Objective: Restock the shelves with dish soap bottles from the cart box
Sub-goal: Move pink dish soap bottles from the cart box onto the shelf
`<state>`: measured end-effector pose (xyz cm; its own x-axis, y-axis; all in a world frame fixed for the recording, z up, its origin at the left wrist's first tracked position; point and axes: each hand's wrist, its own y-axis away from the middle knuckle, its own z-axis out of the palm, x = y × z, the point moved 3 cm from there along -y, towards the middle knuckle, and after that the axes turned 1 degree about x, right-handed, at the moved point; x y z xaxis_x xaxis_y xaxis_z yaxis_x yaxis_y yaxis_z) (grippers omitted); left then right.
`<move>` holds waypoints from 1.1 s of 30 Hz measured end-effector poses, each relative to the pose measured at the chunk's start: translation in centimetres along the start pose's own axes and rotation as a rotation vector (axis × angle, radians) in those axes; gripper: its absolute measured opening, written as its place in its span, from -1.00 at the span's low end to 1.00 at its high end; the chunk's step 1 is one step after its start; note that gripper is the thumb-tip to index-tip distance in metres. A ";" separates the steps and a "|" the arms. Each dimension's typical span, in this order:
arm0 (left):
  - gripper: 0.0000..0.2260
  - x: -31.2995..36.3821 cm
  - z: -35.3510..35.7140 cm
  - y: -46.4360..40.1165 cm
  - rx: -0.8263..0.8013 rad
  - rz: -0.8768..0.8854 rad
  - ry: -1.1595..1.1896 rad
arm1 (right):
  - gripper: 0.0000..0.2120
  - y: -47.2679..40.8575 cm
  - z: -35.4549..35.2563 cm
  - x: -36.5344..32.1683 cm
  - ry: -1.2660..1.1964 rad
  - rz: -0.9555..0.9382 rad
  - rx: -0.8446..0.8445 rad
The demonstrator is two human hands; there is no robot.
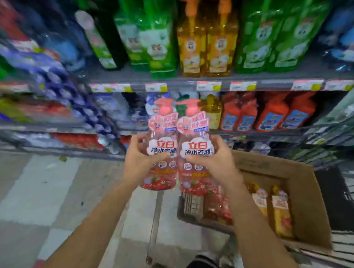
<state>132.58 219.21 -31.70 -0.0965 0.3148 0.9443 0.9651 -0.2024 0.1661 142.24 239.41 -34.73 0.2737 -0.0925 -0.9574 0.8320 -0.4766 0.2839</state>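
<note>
A shop aisle with grey shelves fills the background; the upper shelf carries green bottles and yellow pump bottles, and the lower shelf carries red bottles. The edges of the view are blurred.

The fingers of the left hand curl around the left pink bottle, with the thumb across its front label and the other fingers behind its left side. The fingers of the right hand curl in the same way around the right pink bottle, thumb on the front, other fingers behind the right side. Both wrists are bent a little upward and both forearms reach forward from the bottom of the view, coming together toward the middle.

The two bottles stand upright, their long axis vertical, pink pump heads up and labels toward the camera. They touch side by side in front of the lower shelf. Down to the right, an open cardboard box sits in a wire cart, with more bottles inside.
</note>
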 end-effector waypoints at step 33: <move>-0.33 9.6 -56.9 -5.6 0.537 0.390 0.282 | -0.40 3.2 54.4 -30.7 -0.055 -0.678 -0.446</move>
<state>112.40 170.60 -7.43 0.2899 0.0460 0.9559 0.9217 0.2554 -0.2919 110.27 193.17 -7.36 -0.3731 0.0431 -0.9268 0.9256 -0.0518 -0.3750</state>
